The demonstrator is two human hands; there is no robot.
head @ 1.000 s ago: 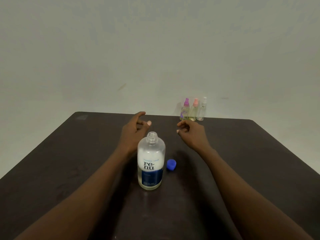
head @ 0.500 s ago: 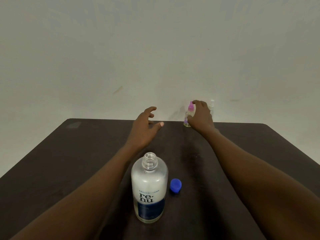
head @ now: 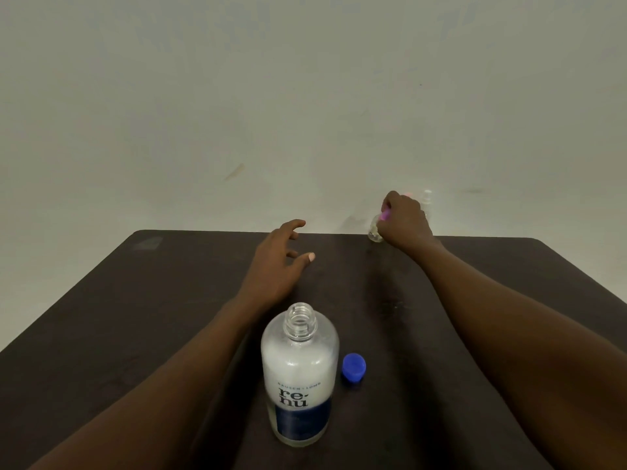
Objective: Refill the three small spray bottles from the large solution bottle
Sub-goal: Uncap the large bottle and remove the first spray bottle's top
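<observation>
Right hand (head: 404,219) grips purple-capped spray bottle (head: 374,233); left hand (head: 280,264) hovers spread, empty

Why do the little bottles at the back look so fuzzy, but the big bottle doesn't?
Head view: the purple-capped spray bottle gripped by the right hand and the clear spray bottle behind it are far back, tiny and blurred; the large solution bottle stands close, so its label looks sharp.

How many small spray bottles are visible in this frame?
3, at the far edge of the table: the purple-capped bottle, gripped by the right hand; the pink-capped bottle, mostly hidden behind that hand; the clear bottle, just right of it.
</observation>
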